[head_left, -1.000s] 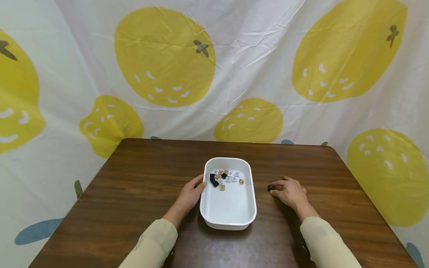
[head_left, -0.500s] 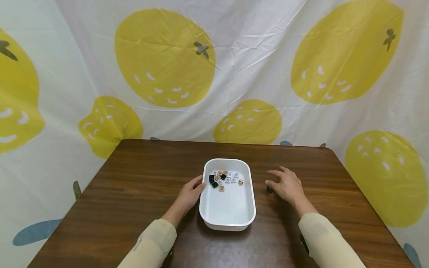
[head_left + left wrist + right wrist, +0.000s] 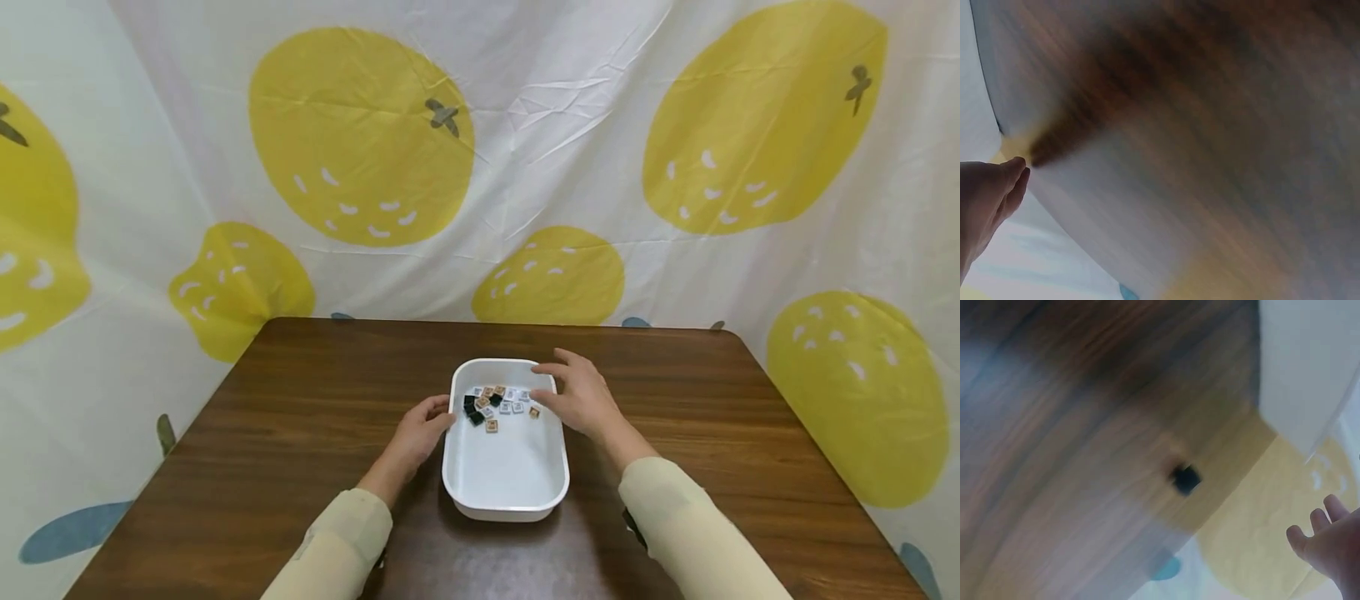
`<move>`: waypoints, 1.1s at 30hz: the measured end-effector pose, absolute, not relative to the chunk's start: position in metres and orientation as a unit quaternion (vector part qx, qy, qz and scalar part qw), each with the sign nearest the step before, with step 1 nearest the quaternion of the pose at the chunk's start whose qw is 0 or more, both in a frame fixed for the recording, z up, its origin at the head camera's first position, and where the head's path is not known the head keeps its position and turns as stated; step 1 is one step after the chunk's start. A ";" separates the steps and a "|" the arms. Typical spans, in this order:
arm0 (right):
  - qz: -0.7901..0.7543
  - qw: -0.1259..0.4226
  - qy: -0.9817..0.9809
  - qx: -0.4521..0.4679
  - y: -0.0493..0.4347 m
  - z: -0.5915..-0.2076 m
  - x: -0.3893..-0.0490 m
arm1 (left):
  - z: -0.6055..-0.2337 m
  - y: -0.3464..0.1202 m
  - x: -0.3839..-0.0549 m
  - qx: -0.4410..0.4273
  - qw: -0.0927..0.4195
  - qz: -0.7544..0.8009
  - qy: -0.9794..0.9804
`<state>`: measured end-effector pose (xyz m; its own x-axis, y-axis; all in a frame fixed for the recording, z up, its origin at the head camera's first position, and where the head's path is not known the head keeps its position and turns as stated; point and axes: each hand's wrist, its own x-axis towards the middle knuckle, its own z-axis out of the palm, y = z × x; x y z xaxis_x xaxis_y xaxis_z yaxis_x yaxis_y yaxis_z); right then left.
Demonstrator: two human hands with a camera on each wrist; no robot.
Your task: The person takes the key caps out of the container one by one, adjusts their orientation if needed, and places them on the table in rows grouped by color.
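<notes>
- Between the side edges of the table (image 3: 330, 400): round-cornered white tray (image 3: 504, 475).
- Inside, far end: black, white, tan square tiles (image 3: 496, 401).
- Left hand (image 3: 414, 432) at rim, grip unclear; right hand (image 3: 579, 398) loosely spread.

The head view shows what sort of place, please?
Probably a staged tabletop workspace: a brown wood-grain table, white sheeting printed with yellow fruit, and a white rectangular tray with rounded corners.

2 hands (image 3: 411, 435) (image 3: 583, 398), 1 tray (image 3: 506, 475), 5 tan pcs (image 3: 492, 426), 6 wht (image 3: 517, 407), 4+ blk (image 3: 477, 417)
</notes>
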<state>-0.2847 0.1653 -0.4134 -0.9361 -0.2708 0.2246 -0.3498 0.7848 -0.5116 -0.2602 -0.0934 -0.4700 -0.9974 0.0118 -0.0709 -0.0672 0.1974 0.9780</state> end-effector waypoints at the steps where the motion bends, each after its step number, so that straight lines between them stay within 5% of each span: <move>1: 0.280 0.070 -0.942 0.174 0.160 -0.413 -0.285 | -0.471 -0.094 -0.260 -0.018 0.032 0.634 0.773; 25: 0.094 0.019 -0.961 0.261 0.083 -0.436 -0.295 | -0.470 -0.096 -0.255 0.012 0.016 0.642 0.766; 33: 0.015 0.043 -0.960 0.275 0.074 -0.446 -0.294 | -0.468 -0.098 -0.255 0.001 0.027 0.629 0.777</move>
<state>-0.2940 0.0739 -0.4464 -0.8447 -0.5276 0.0903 -0.5301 0.8479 -0.0045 -0.2548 -0.0977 -0.4681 -0.9985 0.0357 -0.0404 -0.0320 0.2096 0.9773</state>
